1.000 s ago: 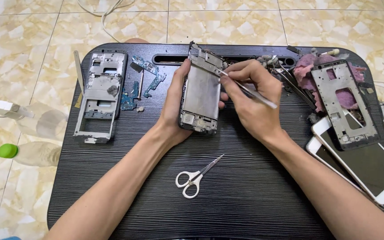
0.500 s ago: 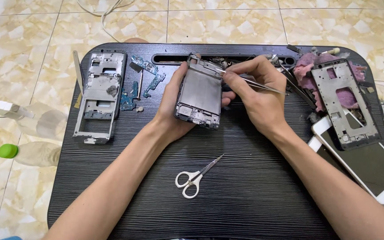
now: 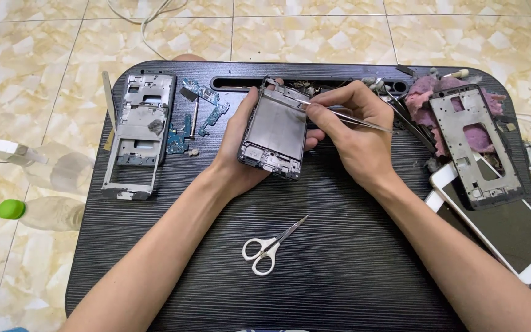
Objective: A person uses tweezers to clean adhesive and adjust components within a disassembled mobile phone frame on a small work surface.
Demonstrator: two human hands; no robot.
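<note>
Hands meet over the middle of the black bench [image 3: 339, 258] in the head view. The left hand [image 3: 236, 150] is wrapped around an opened phone [image 3: 274, 134], gripping its side and holding it tilted above the benchtop. The right hand [image 3: 354, 132] pinches thin metal tweezers [image 3: 345, 118], whose tip touches the phone's upper right edge. White-handled scissors [image 3: 270, 247] lie nearer the person. A bare phone frame [image 3: 137, 132] and small blue circuit boards [image 3: 204, 110] rest at left; another frame [image 3: 474, 144] and a white phone [image 3: 511, 233] lie at right.
</note>
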